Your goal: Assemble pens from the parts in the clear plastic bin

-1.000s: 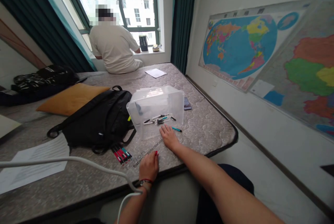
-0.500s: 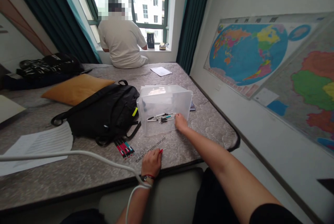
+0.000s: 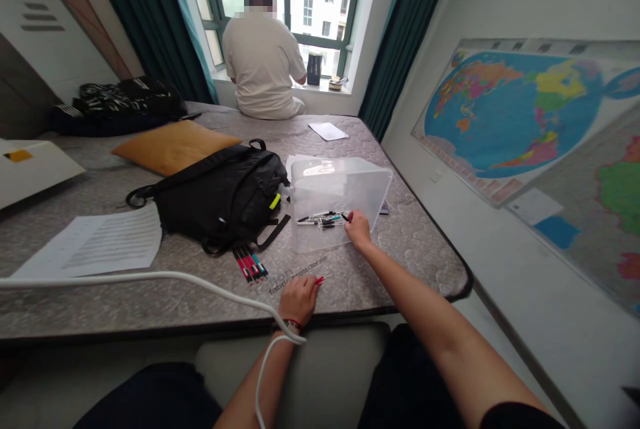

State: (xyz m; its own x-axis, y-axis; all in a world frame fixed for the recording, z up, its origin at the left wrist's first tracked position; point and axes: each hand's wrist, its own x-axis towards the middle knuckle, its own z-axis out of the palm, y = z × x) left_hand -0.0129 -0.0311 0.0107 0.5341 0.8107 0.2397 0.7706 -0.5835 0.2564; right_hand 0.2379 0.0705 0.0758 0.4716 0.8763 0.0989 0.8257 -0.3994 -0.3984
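Observation:
A clear plastic box lies on the mattress in front of me, seemingly on its side with its mouth towards me. Inside it is a loose pile of pens, mostly black and white with some teal. My right hand reaches into the box, its fingers pinched on a dark pen beside the pile. Nearer to me, my left hand rests on the mattress and holds a red pen between thumb and fingers. To its left, several red, black and teal pens lie side by side.
A black backpack lies left of the box, with an orange pillow behind it. Printed sheets lie at left. A white cable crosses over my left wrist. A person sits by the window, facing away.
The view has shifted, so the scene sits further right. A dark pen now shows at my right fingertips. My left hand still holds the red pen, more of which is visible.

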